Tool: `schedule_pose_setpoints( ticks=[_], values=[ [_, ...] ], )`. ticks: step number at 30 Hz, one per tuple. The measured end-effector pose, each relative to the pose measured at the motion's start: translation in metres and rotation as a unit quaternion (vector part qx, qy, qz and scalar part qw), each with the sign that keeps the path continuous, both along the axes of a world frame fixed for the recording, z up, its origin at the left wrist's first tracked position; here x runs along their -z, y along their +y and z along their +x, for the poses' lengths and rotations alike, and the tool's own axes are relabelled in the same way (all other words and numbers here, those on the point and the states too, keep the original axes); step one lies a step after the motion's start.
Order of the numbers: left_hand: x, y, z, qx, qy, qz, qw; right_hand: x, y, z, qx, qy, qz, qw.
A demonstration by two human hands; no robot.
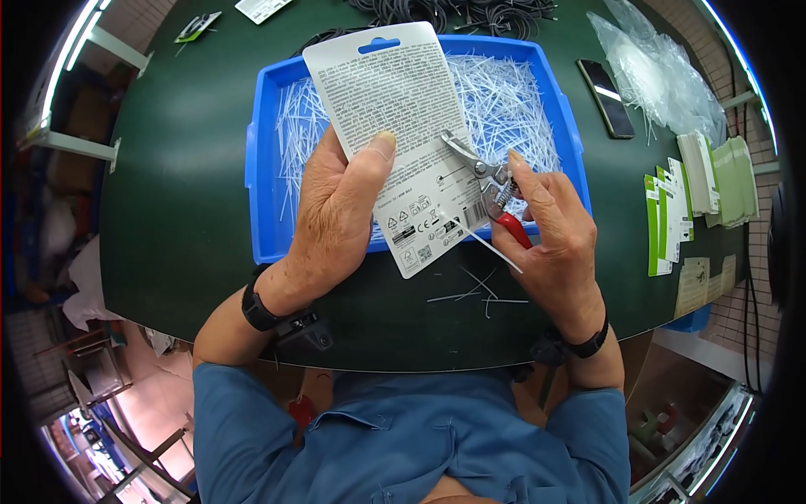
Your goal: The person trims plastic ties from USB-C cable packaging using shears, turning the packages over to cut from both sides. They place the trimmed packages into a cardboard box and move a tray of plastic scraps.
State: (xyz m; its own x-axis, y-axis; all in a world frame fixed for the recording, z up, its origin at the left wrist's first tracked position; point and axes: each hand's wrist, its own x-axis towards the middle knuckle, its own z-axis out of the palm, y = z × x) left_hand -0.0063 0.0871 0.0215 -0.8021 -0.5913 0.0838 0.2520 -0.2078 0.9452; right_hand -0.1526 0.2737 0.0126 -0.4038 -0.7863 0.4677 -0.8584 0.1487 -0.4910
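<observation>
My left hand (336,210) holds a white printed packaging card (395,109) with a blue hang tab, its back facing me, above a blue tray (260,168). My right hand (554,244) grips small red-handled snips (491,181); their metal jaws touch the card's right edge. A thin white plastic strip (491,248) hangs from the card's lower right corner beside my right hand.
The blue tray holds several thin white plastic strips. More strips (478,294) lie on the dark green table (185,210). A black phone (606,97), clear plastic bags (663,76), stacks of green-and-white cards (672,210) and black cables (470,13) lie around the table's edge.
</observation>
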Motion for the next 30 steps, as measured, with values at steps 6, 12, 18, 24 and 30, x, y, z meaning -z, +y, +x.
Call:
schedule_pose_setpoints(
  ticks=[6,12,18,24,30],
  values=[
    [0.003,0.0,-0.003,-0.026,-0.002,0.013,1.0,0.008,-0.005,-0.003,-0.005,-0.025,-0.007,1.0],
    [0.006,-0.028,-0.006,-0.07,0.023,0.014,0.997,0.007,-0.003,0.0,-0.048,-0.044,0.016,0.998],
    [0.003,-0.029,-0.004,-0.084,0.047,0.024,0.995,0.002,-0.006,0.008,-0.079,-0.042,0.012,0.996],
    [0.007,-0.027,-0.003,-0.068,0.055,0.041,0.995,0.004,-0.006,0.008,-0.076,-0.032,0.014,0.996],
    [0.017,-0.027,-0.003,-0.079,0.036,0.035,0.996,0.007,-0.007,0.009,-0.077,-0.022,0.01,0.997]
  ],
)
